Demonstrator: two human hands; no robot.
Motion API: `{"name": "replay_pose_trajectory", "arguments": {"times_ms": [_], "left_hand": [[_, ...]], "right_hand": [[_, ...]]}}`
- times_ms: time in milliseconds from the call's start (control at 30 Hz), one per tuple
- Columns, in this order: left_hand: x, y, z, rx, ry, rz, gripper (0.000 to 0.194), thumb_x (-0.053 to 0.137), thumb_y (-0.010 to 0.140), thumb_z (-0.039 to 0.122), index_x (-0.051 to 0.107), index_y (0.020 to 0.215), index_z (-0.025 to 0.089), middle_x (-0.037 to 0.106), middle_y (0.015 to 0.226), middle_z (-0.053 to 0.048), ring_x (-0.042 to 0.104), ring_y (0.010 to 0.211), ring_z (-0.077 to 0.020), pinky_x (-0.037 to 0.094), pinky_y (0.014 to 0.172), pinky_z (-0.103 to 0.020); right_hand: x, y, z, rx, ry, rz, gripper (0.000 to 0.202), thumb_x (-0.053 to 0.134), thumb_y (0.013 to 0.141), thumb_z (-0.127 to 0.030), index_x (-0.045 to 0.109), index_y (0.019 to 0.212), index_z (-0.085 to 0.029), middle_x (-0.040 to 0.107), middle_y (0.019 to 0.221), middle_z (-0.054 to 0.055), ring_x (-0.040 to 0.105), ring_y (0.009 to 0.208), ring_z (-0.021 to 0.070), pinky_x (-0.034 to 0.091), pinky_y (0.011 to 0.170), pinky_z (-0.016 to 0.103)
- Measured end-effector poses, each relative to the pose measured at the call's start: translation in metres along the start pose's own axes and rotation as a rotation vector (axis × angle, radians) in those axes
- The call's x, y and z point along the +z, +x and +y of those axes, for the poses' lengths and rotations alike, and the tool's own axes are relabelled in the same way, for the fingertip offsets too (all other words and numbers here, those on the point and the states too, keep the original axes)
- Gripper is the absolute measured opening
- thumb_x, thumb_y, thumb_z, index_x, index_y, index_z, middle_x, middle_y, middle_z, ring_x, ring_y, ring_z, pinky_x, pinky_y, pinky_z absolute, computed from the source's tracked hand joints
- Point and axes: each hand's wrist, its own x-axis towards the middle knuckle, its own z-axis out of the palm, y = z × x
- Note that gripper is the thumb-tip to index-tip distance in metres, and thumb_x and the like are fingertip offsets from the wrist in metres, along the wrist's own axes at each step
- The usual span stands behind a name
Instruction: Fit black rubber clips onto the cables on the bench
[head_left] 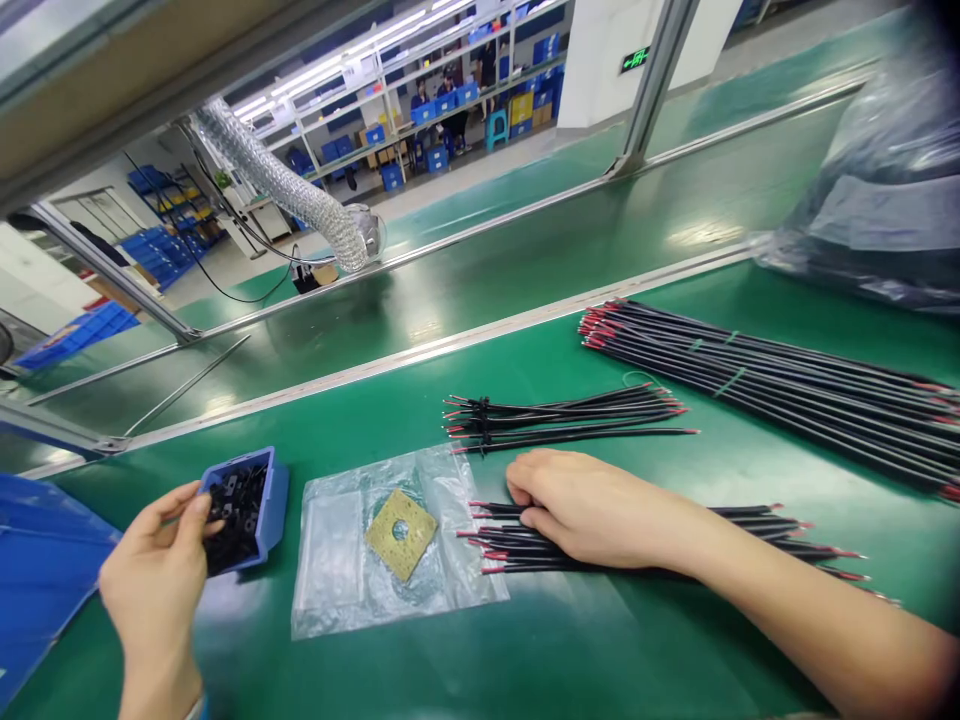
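At the left, my left hand is over the near side of a small blue bin. Its thumb and forefinger are pinched together; what they hold, if anything, I cannot make out. Small black plastic parts fill the bin. My right hand rests on a loose bunch of black cables with red wire ends, its curled fingers closed on a cable at the bunch's far side. Behind it lies another row of black cables, with black clips across their left ends.
A clear plastic bag bearing a yellowish square plate with a round hole lies between my hands. Long tied cables lie at the right, near a plastic-wrapped bundle. A larger blue bin stands far left. A metal frame edges the green bench.
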Motion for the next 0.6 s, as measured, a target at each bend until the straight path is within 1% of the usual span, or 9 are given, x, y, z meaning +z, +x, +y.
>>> {"name": "replay_pose_trajectory", "arguments": {"times_ms": [67, 100, 200, 267, 333, 400, 467, 533, 600], "left_hand": [[0.007, -0.006, -0.001, -0.039, -0.231, -0.102, 0.038, 0.080, 0.063, 0.038, 0.071, 0.094, 0.018, 0.070, 0.077, 0.000, 0.065, 0.063, -0.0156, 0.056, 0.061, -0.028], [0.011, -0.010, 0.000, -0.051, -0.295, -0.163, 0.040, 0.081, 0.061, 0.039, 0.070, 0.091, 0.016, 0.070, 0.075, -0.001, 0.065, 0.061, -0.0149, 0.056, 0.058, -0.027], [0.019, -0.023, 0.004, -0.033, -0.322, -0.293, 0.039, 0.080, 0.062, 0.043, 0.068, 0.085, 0.014, 0.070, 0.067, -0.002, 0.065, 0.056, -0.0144, 0.055, 0.053, -0.025], [0.022, -0.030, 0.005, 0.017, -0.283, -0.323, 0.038, 0.075, 0.067, 0.046, 0.068, 0.084, 0.013, 0.070, 0.065, -0.004, 0.065, 0.054, -0.0154, 0.056, 0.052, -0.026], [0.024, -0.036, 0.002, 0.077, -0.205, -0.323, 0.035, 0.071, 0.073, 0.045, 0.070, 0.086, 0.013, 0.071, 0.068, -0.006, 0.067, 0.056, -0.0170, 0.057, 0.054, -0.029], [0.025, -0.042, -0.003, 0.167, -0.111, -0.307, 0.027, 0.069, 0.078, 0.039, 0.073, 0.089, 0.015, 0.073, 0.079, -0.008, 0.069, 0.068, -0.0193, 0.059, 0.064, -0.032], [0.027, -0.049, -0.009, 0.276, -0.021, -0.307, 0.018, 0.068, 0.080, 0.033, 0.075, 0.089, 0.019, 0.074, 0.090, -0.008, 0.069, 0.083, -0.0210, 0.059, 0.079, -0.035], [0.028, -0.056, -0.012, 0.373, 0.047, -0.358, 0.013, 0.065, 0.082, 0.028, 0.077, 0.085, 0.023, 0.074, 0.090, -0.006, 0.069, 0.087, -0.0209, 0.057, 0.085, -0.035], [0.027, -0.060, -0.014, 0.439, 0.096, -0.429, 0.014, 0.063, 0.083, 0.025, 0.077, 0.084, 0.024, 0.074, 0.085, -0.005, 0.069, 0.083, -0.0201, 0.057, 0.083, -0.034]], "right_hand": [[-0.001, 0.000, 0.001, 0.000, 0.011, 0.003, 0.014, 0.058, 0.082, -0.008, 0.055, 0.075, -0.020, 0.066, 0.078, 0.002, 0.061, 0.071, 0.0173, 0.042, 0.064, 0.026], [-0.001, -0.001, 0.002, 0.000, 0.015, 0.009, 0.015, 0.056, 0.083, -0.009, 0.054, 0.074, -0.020, 0.065, 0.077, 0.001, 0.061, 0.069, 0.0172, 0.041, 0.063, 0.027], [0.000, -0.003, 0.005, 0.013, 0.020, 0.025, 0.017, 0.051, 0.085, -0.010, 0.050, 0.073, -0.022, 0.063, 0.072, 0.001, 0.059, 0.062, 0.0173, 0.038, 0.057, 0.027], [0.004, -0.003, 0.008, 0.024, 0.017, 0.025, 0.018, 0.049, 0.086, -0.012, 0.049, 0.072, -0.022, 0.063, 0.071, 0.002, 0.059, 0.060, 0.0179, 0.038, 0.055, 0.028], [0.009, -0.002, 0.012, 0.012, 0.022, 0.032, 0.018, 0.048, 0.087, -0.013, 0.049, 0.071, -0.023, 0.063, 0.069, 0.002, 0.060, 0.059, 0.0188, 0.038, 0.054, 0.029], [0.014, -0.001, 0.016, -0.024, 0.042, 0.062, 0.018, 0.048, 0.086, -0.015, 0.049, 0.071, -0.023, 0.063, 0.069, 0.002, 0.060, 0.058, 0.0193, 0.039, 0.054, 0.030], [0.019, -0.001, 0.019, -0.053, 0.060, 0.100, 0.017, 0.048, 0.086, -0.016, 0.050, 0.071, -0.024, 0.063, 0.070, 0.003, 0.061, 0.058, 0.0195, 0.040, 0.054, 0.030], [0.021, -0.001, 0.020, -0.065, 0.065, 0.120, 0.016, 0.048, 0.086, -0.016, 0.051, 0.072, -0.024, 0.064, 0.071, 0.003, 0.061, 0.059, 0.0197, 0.041, 0.054, 0.030], [0.022, -0.002, 0.021, -0.070, 0.065, 0.120, 0.016, 0.048, 0.086, -0.017, 0.050, 0.072, -0.024, 0.064, 0.070, 0.003, 0.061, 0.058, 0.0200, 0.041, 0.053, 0.031]]}}
